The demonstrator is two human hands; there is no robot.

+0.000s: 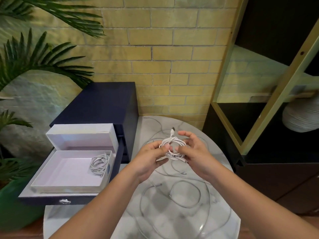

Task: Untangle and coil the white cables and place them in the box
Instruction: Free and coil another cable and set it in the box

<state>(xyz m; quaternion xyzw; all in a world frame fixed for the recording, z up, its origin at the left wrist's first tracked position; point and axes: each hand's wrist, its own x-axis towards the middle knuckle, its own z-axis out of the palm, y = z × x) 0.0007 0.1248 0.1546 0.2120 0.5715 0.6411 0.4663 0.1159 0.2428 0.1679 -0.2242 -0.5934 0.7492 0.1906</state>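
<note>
Left grip (151, 156): pinching the coiled cable (173, 146), right of the box (65, 187).
Right grip (195, 152): fingers curled round the coiled cable.
Second coil (99, 163): inside the box.

Your box (69, 171) is white, shallow and rectangular, and it stands open, with its lid (81, 135) propped upright along its far edge. In the box's far right corner lies a finished coil (100, 163), a loose white bundle of loops.

Just right of the box you hold a second coil (173, 149) between your left hand (151, 157) and right hand (195, 152). It is a tight round of white loops, with one plug poking up on its far side and another end trailing beneath.

Right of the box and nearer you, the loose cables (170, 195) lie spread in wide, overlapping loops, not coiled.
</note>
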